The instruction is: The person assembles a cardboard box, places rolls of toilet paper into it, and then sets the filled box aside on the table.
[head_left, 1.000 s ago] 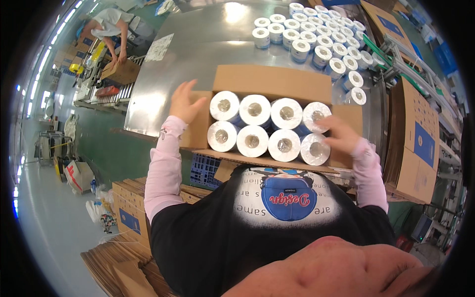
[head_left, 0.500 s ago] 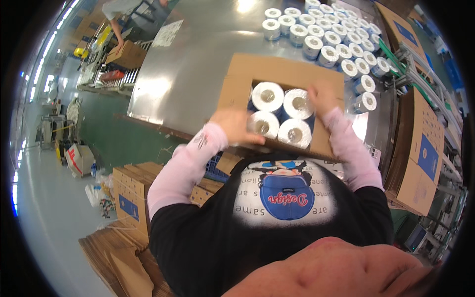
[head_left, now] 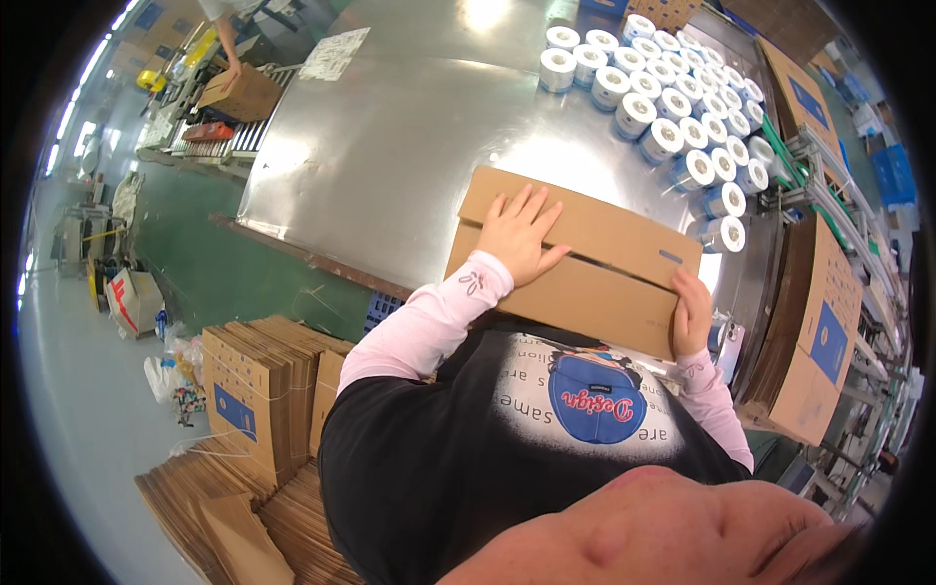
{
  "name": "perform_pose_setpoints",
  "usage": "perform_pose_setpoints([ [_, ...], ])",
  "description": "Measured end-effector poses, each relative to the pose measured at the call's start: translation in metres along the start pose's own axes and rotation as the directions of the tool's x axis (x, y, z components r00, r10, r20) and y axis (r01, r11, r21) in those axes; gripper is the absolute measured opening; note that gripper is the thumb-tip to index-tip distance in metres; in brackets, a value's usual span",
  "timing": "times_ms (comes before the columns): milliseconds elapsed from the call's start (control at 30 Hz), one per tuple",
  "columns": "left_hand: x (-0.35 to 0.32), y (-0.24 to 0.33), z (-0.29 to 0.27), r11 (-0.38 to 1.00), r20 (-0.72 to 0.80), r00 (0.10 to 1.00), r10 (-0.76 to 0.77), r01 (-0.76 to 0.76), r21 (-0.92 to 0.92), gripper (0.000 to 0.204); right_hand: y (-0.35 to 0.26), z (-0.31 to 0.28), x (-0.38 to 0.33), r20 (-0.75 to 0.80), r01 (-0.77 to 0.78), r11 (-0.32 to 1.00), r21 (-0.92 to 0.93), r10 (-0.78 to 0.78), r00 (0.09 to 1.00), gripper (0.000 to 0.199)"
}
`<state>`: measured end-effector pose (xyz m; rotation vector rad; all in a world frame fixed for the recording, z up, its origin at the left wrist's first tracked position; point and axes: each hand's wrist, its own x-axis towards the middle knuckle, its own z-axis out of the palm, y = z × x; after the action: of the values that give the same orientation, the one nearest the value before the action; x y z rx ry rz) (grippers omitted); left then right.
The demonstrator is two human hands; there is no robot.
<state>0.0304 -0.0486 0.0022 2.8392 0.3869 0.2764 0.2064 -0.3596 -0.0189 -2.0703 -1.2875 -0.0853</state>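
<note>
A brown cardboard box [head_left: 595, 302] sits at the near edge of the metal table, right in front of me. Its two long top flaps are folded down, with a narrow dark gap between them, and they hide the rolls inside. My left hand [head_left: 520, 237] lies flat with fingers spread across the flaps near the box's left end. At the right end, my right hand [head_left: 690, 310] rests with its fingers on the flap edge and its palm along the side; its fingers are partly bent.
Many wrapped white rolls [head_left: 663, 136] stand on the metal table [head_left: 390, 146] at the far right. Flattened cartons [head_left: 249, 400] are stacked at lower left, others [head_left: 809, 331] at right. At the far left, another person's hand [head_left: 232, 73] touches a carton [head_left: 244, 95] on a roller conveyor. A phone [head_left: 729, 346] lies near my right arm.
The box's flaps have come down over the four rolls that showed inside. My left hand has moved onto the top, and my right hand has shifted to the right end.
</note>
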Motion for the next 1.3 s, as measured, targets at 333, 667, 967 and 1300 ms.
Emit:
perform_pose_setpoints([
  [333,0.007,-0.003,-0.032,0.967,0.157,0.955,0.252,-0.245,-0.065,0.081,-0.125,0.123,0.087,0.323,-0.481,0.119,0.868,0.601,0.731,0.059],
  [667,0.067,-0.274,-0.094,0.841,-0.224,0.974,-0.019,0.137,0.524,0.063,-0.135,0.146,0.083,0.539,-0.692,0.432,0.578,0.435,0.722,0.027],
  [967,0.016,-0.164,0.103,0.895,0.606,0.664,-0.438,0.255,0.367,0.064,-0.076,0.158,-0.005,0.491,-0.655,0.711,0.256,0.488,0.722,0.028],
  [1300,-0.113,-0.104,0.141,0.937,0.766,0.591,-0.255,0.347,0.044,0.037,0.153,-0.123,-0.098,-0.428,-0.880,0.197,-0.431,0.814,0.392,0.057],
])
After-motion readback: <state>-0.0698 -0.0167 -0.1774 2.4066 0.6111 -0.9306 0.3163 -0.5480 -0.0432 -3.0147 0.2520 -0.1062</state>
